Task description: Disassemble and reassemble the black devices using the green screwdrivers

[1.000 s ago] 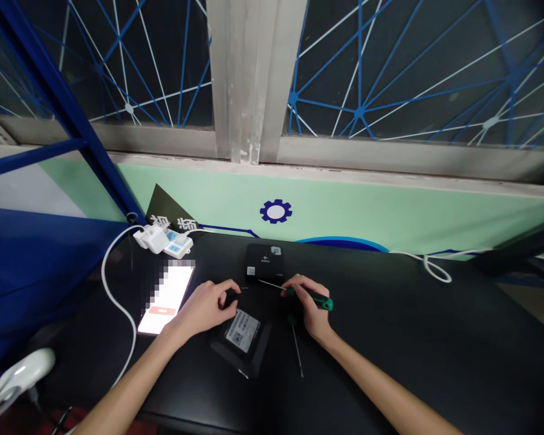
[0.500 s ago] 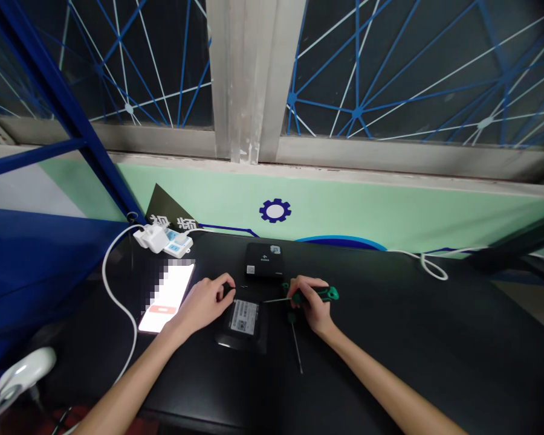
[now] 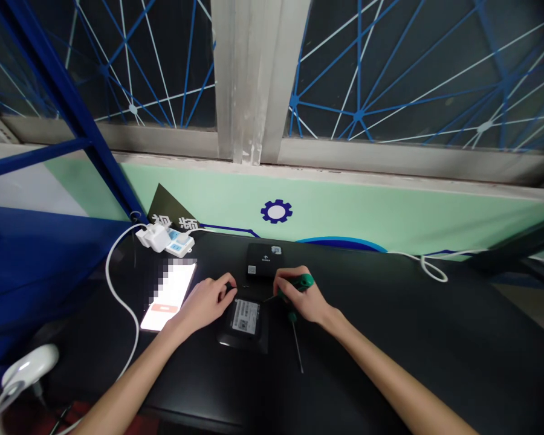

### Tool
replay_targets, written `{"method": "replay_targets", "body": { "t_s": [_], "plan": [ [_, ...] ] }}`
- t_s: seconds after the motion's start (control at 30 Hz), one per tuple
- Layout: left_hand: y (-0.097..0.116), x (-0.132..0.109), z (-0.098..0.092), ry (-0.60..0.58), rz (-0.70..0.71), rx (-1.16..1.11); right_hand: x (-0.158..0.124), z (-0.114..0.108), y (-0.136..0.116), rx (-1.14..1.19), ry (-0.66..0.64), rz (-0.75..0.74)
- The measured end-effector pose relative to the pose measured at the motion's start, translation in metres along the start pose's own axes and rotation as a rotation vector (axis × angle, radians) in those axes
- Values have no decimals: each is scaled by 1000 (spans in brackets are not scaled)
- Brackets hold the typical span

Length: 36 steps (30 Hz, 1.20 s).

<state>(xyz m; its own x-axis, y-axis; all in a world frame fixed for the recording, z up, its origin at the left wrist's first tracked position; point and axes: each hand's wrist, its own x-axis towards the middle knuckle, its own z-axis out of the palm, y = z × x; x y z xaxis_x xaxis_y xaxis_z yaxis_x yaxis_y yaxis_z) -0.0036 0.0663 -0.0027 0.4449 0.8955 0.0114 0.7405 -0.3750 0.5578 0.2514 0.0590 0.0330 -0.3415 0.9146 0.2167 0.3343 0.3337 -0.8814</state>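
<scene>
Two hands at the desk point(image 3: 390, 344): right hand point(image 3: 301, 300) gripping a green screwdriver point(image 3: 304, 281), left hand point(image 3: 205, 305) curled, contents hidden, just beside a black drive point(image 3: 244, 321); second screwdriver point(image 3: 295, 344) lying nearby.

Glossy green plastic screwdriver handle point(image 3: 304, 281)

The left forearm point(image 3: 129, 377) and right forearm point(image 3: 390, 365) angle inward from the lower corners. The left hand point(image 3: 205, 306) curls, fingertips point(image 3: 229, 289) pinched downward. The right hand point(image 3: 301, 300), well apart from it, is closed in a grip, wrist slightly bent.
</scene>
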Motion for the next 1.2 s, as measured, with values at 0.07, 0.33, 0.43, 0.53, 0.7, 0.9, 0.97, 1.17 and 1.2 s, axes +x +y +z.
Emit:
{"method": "replay_targets", "body": {
  "t_s": [0.07, 0.33, 0.43, 0.53, 0.7, 0.9, 0.97, 1.17, 1.2],
  "plan": [
    [-2, 0, 0, -4, 4, 2, 7, 0, -9, -44, -62, 5],
    [-5, 2, 3, -13, -2, 20, 19, 8, -34, -113, -177, 15],
    [-4, 2, 2, -16, -7, 25, 20, 4, -36, -129, -173, 10],
    [-2, 2, 0, -18, -11, 25, 19, -3, -31, -142, -188, 8],
    [1, 1, -2, -25, -20, 17, 17, -9, -19, -118, -213, 35],
    [0, 1, -1, -37, -27, 10, 19, -8, -13, -88, -197, 36],
    [0, 1, -1, -38, -31, 11, 19, -8, -12, -80, -220, 34],
    [2, 2, -2, -39, -40, 14, 18, -6, 0, -40, -296, -102],
    [3, 2, -2, -38, -42, 14, 18, -5, 1, -34, -292, -124]
  ]
}}
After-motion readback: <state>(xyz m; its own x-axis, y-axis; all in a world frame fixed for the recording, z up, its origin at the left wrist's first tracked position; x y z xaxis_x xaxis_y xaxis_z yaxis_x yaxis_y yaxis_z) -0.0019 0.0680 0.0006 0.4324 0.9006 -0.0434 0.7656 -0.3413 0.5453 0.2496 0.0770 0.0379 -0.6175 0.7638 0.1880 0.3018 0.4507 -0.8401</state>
